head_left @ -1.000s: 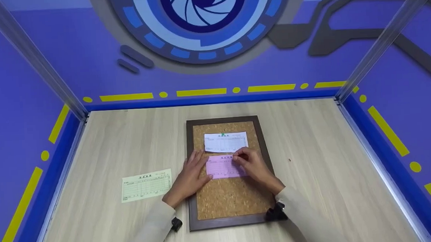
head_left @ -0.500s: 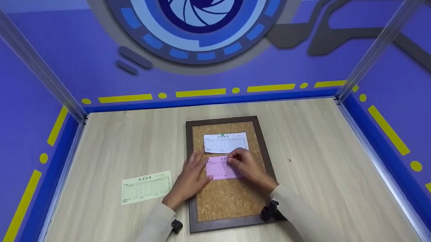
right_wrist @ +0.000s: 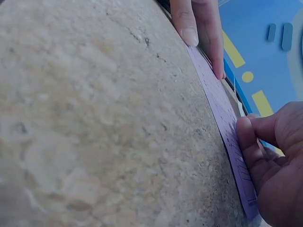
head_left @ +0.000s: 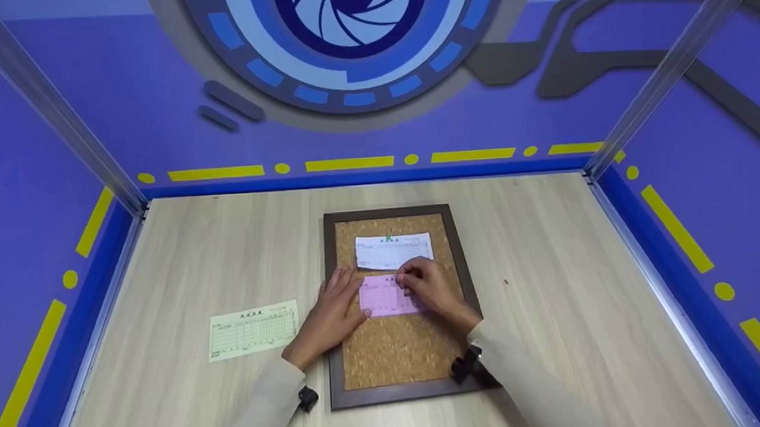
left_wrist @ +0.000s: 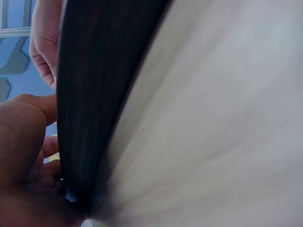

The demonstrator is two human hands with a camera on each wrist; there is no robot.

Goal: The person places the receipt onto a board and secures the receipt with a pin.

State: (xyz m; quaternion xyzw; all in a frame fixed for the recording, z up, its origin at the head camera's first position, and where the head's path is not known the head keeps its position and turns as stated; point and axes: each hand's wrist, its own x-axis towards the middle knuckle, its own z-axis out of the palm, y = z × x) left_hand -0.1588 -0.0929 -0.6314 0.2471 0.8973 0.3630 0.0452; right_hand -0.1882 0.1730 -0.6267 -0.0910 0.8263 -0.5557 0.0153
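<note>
- A cork board [head_left: 400, 349] lies flat near the middle of a pale wood-grain table [head_left: 553, 282]; its surface is grainy and speckled tan, set in a dark brown rectangular frame [head_left: 332, 320].
- A pink slip [head_left: 381, 299] of thin printed paper lies flat on the cork about halfway up the board, with a faint ruled table on it.
- Just beyond it, at the far end of the board, sits a white slip [head_left: 392, 252] of the same shape, with a small green pin [head_left: 388, 238] at its top edge.
- A pale green slip [head_left: 253, 329] lies on the table left of the board, well apart from it.
- The left hand [head_left: 330, 314] lies flat, fingers straight and slightly spread, across the frame's left side; its fingertips [right_wrist: 191, 33] press the pink slip's left edge against the cork.
- The right hand [head_left: 426, 286] rests on the slip's right part, fingers curled together at the slip's top edge; the thumb [right_wrist: 251, 146] presses on the paper. Whether something small is pinched in those fingertips cannot be told.
- Both forearms wear light beige sleeves [head_left: 266, 408], each with a dark strap at the wrist.
</note>
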